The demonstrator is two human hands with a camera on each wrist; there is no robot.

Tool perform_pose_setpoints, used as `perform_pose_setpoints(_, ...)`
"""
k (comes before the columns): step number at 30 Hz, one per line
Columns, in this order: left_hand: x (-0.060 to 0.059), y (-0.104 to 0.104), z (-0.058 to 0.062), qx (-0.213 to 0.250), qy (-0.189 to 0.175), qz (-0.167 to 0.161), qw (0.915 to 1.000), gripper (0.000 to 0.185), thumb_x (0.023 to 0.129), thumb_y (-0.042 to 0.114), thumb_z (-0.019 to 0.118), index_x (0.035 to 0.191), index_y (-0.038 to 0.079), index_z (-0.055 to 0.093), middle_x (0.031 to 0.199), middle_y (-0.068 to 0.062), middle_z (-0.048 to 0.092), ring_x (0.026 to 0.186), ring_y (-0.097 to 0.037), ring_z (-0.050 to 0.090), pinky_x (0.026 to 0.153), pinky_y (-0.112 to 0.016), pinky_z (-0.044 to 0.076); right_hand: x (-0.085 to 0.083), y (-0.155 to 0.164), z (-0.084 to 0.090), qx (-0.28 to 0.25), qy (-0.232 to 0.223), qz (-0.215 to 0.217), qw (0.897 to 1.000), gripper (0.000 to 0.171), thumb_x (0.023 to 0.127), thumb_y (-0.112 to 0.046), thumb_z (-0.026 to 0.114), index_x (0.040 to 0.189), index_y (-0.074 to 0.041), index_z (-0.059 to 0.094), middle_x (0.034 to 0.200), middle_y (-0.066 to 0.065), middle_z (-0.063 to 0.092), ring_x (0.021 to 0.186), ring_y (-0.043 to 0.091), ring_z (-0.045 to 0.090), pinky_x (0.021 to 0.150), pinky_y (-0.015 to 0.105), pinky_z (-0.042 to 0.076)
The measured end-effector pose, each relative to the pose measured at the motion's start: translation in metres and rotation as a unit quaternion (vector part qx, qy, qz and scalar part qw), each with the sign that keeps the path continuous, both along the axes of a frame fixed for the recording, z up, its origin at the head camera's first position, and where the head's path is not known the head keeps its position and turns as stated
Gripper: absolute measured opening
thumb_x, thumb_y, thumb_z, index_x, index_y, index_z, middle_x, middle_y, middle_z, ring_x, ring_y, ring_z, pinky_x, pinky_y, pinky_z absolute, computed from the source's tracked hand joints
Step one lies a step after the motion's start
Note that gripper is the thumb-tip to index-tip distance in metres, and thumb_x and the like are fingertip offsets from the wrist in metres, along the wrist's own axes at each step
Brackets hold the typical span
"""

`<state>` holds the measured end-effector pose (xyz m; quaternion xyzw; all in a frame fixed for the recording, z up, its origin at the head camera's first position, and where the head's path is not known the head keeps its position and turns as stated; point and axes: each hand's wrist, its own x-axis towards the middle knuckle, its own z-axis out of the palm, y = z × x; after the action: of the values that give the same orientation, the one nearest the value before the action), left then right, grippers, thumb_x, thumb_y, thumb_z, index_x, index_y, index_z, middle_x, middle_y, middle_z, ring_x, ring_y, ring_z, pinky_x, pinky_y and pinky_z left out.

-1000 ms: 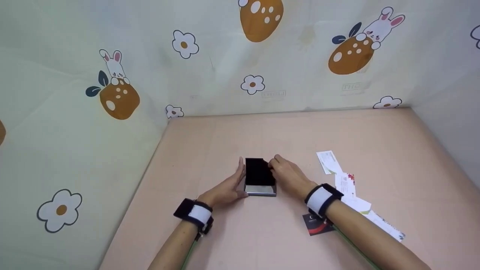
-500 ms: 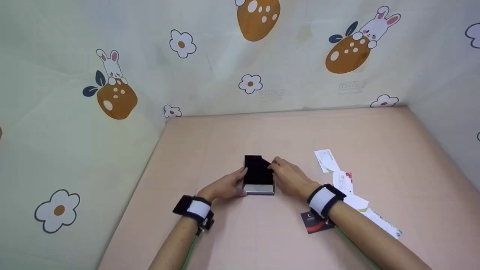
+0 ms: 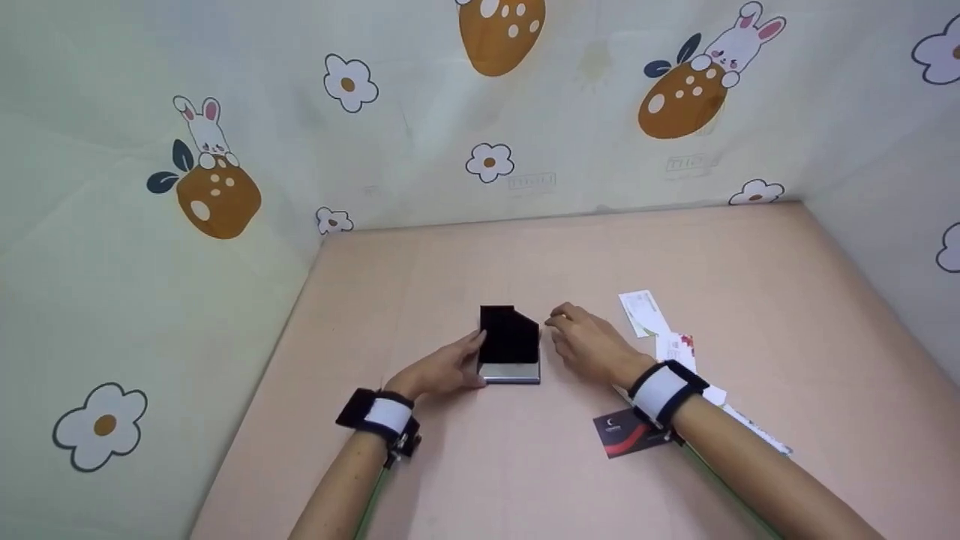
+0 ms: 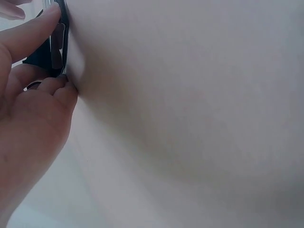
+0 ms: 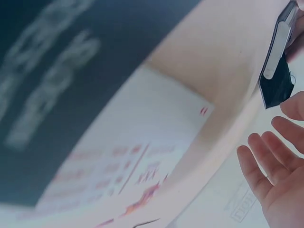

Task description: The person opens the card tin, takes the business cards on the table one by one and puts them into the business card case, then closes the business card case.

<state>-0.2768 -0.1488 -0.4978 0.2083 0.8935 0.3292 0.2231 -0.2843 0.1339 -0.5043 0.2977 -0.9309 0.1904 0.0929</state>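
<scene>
A black and silver card case (image 3: 509, 339), with a slant-cut corner on its black panel, sits in the middle of the table. My left hand (image 3: 442, 367) grips its left side, thumb low by the near edge and fingers along the side. In the left wrist view, thumb and fingers of that hand (image 4: 35, 109) pinch the case's edge (image 4: 56, 47). Just right of the case, my right hand (image 3: 591, 346) is apart from it, holding nothing. The right wrist view shows this hand (image 5: 280, 178) with loosely bent fingers below the case (image 5: 276, 90).
To the right lie a white card (image 3: 642, 312), a card with red flowers (image 3: 676, 348) and more white cards (image 3: 757, 429), partly behind the right forearm. A black card with a red stripe (image 3: 624, 433) lies nearer. A patterned cloth wall (image 3: 420, 150) bounds the pink table (image 3: 480, 465).
My right hand has let go of the case's right edge and moved off to the right. Over the past second the black panel's slanted corner came into fuller view. My left hand keeps its grip.
</scene>
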Motion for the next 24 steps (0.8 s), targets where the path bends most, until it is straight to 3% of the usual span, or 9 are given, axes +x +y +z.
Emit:
perform_pose_setpoints(8,0.0,-0.001,0.0,-0.002,-0.006,0.009,0.9999,0.083,0.093,0.015,0.07,0.16,0.01,0.02,0.169,-0.012,0.014,0.156,-0.032,0.016,0.128,-0.046,0.017,0.0,0.009,0.006,0.007,0.033,-0.011,0.999,0.033,0.092,-0.017,0.069,0.119,0.001,0.068,0.123,0.018,0.063,0.105,0.033,0.065,0.087,0.046,0.057)
perform_pose_setpoints(16,0.0,-0.003,0.001,0.013,0.012,-0.017,0.9997,0.082,0.093,0.01,0.07,0.158,0.001,0.022,0.167,-0.019,0.016,0.155,-0.037,0.017,0.128,-0.048,0.018,0.001,0.02,0.007,0.029,0.021,-0.028,0.999,0.044,0.088,-0.024,0.073,0.123,0.002,0.066,0.128,0.018,0.062,0.109,0.035,0.064,0.093,0.05,0.053)
perform_pose_setpoints(24,-0.002,-0.002,-0.001,0.004,0.013,-0.018,0.9997,0.082,0.093,0.013,0.07,0.158,0.003,0.021,0.167,-0.019,0.016,0.155,-0.036,0.018,0.128,-0.047,0.018,0.001,0.034,0.005,0.03,0.013,-0.055,0.998,0.051,0.086,-0.026,0.076,0.125,0.004,0.064,0.128,0.021,0.061,0.111,0.038,0.064,0.097,0.053,0.053)
